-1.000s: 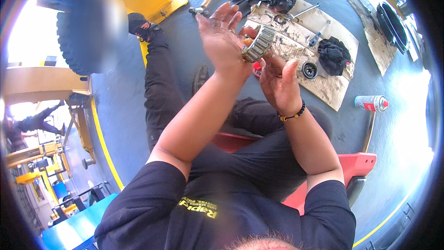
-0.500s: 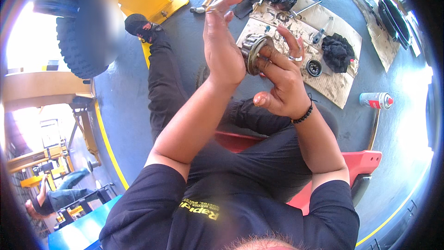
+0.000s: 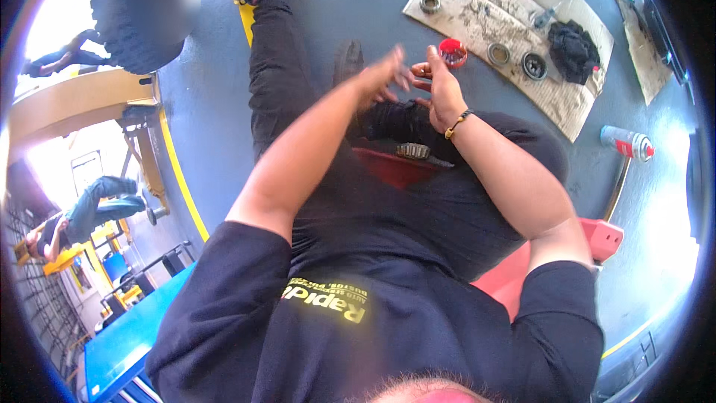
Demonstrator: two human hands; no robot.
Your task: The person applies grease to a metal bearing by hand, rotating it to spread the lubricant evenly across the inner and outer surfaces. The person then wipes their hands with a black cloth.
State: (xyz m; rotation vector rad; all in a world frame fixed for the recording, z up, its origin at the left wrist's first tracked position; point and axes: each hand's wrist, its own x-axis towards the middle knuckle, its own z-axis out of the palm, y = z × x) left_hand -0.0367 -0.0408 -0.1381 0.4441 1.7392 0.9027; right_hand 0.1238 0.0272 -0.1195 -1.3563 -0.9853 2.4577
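Note:
Bare and raised over my bent leg, my left hand point(image 3: 383, 80) has its fingers spread, though motion blurs them. My right hand point(image 3: 444, 95), with a dark beaded bracelet at its wrist, faces it closely; its fingers are apart and nothing shows in them. Whether the fingertips touch, I cannot tell. Below the hands, a roller bearing point(image 3: 412, 151) lies on the red seat point(image 3: 391, 168) between my thighs. Just beyond my right fingertips is a small round red tub point(image 3: 453, 52), open at the top, by the cardboard's near edge.
Stained cardboard point(image 3: 552, 108) on the floor carries metal rings point(image 3: 498, 54), a round dark part point(image 3: 535, 66), a black rag point(image 3: 573, 52) and a screwdriver point(image 3: 547, 16). A spray can point(image 3: 628, 143) lies at right. At left are a large tyre point(image 3: 138, 19), a blue table point(image 3: 134, 328) and another person point(image 3: 93, 209).
The bearing has left my hands and now lies on the red seat. Both hands have come lower and closer together. The red tub now shows beyond them.

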